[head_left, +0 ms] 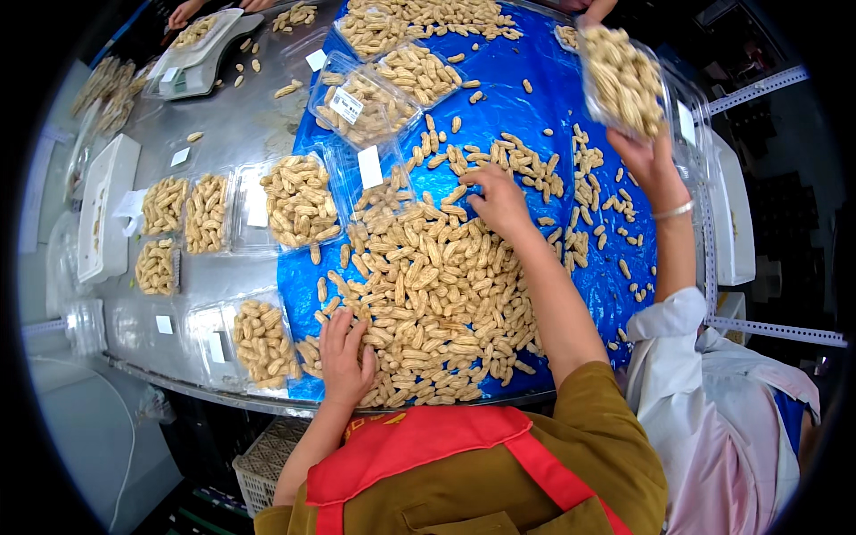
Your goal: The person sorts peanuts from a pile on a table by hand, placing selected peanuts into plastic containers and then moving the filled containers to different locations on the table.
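Surface: a grey metal worktop [241, 125] is seen, its right part covered by a blue plastic sheet [544, 80].
Room: a pale floor is seen past the worktop's left edge, and a woven basket [263, 464] below its near edge.
Peanut heap: unshelled peanuts [437, 294] are piled on the sheet by the near edge.
Packages: clear plastic trays [299, 201] filled with peanuts are lined along the sheet's left edge, some with small white rectangular labels [369, 167].
Scale: a white scale [201, 53] is set at the far left corner.
Left hand [346, 352]: laid open, fingers spread on the heap at the near edge; nothing is gripped.
Right hand [499, 201]: fingers curled onto peanuts mid-sheet; a grip cannot be told.
Co-worker's hand [646, 156]: a filled clear tray [624, 80] is held up at the right edge.
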Motion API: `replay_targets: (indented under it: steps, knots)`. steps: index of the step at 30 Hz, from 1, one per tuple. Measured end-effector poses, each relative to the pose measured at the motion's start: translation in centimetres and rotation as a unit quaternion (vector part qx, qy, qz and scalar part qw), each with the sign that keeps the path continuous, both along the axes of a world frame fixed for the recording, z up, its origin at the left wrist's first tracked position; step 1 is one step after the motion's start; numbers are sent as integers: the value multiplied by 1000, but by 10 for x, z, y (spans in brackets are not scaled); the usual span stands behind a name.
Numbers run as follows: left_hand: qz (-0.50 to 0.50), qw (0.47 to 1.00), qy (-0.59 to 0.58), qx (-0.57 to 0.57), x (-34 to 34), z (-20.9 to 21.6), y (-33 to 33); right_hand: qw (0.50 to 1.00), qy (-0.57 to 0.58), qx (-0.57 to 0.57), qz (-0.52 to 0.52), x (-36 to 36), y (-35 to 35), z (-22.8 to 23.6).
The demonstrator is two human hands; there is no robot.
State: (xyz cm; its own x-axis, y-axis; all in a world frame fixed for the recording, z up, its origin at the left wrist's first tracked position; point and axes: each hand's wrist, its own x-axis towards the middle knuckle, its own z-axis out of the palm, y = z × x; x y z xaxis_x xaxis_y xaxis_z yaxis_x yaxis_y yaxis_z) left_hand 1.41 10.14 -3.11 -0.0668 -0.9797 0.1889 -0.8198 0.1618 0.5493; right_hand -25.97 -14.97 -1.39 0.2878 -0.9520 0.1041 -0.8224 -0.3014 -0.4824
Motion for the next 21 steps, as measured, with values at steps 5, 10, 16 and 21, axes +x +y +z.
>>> replay_targets:
  steps: [5, 10, 16, 21]
  knots:
    - [-1, 1000, 3, 0, 1, 1, 1, 993, 38, 105, 26, 18, -12, -7]
    - [3, 1000, -2, -8, 0, 3, 1, 937, -265, 225, -27, 3, -4, -6]
    - [-1, 1000, 21, -5, 1, -2, 2, 974, -76, 149, 154, 110, -32, 74]
    - [8, 1000, 13, -2, 3, -1, 4, 746, 423, -365, 362, 247, -31, 97]
